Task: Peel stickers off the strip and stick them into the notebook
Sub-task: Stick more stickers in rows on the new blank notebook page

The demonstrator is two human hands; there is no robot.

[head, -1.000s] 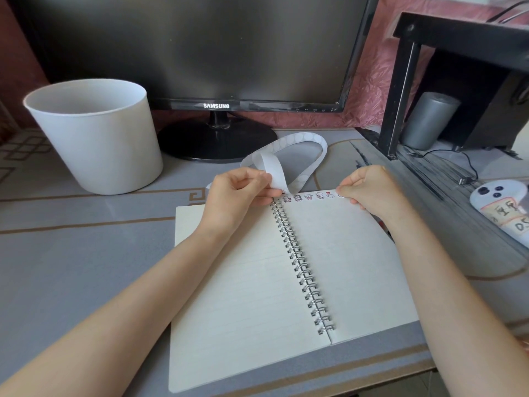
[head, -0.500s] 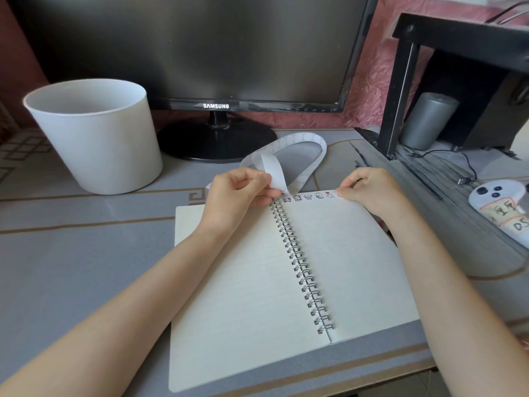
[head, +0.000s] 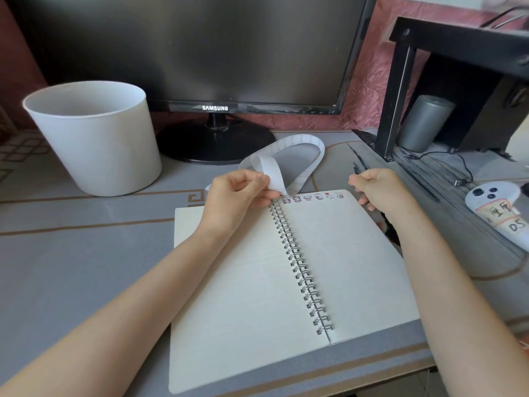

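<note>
Two grips in view. My left grip (head: 236, 200) pinches the white strip (head: 297, 140) between thumb and fingers, right over the top of the open notebook (head: 343, 253) at its spiral. My right grip (head: 380, 193) sits curled just beside the right page's top corner; I cannot tell if it holds anything. Small stickers (head: 318, 196) run in a row along that page's top edge. Beyond, the strip loops back over the table (head: 71, 267) toward the monitor (head: 200, 53).
</note>
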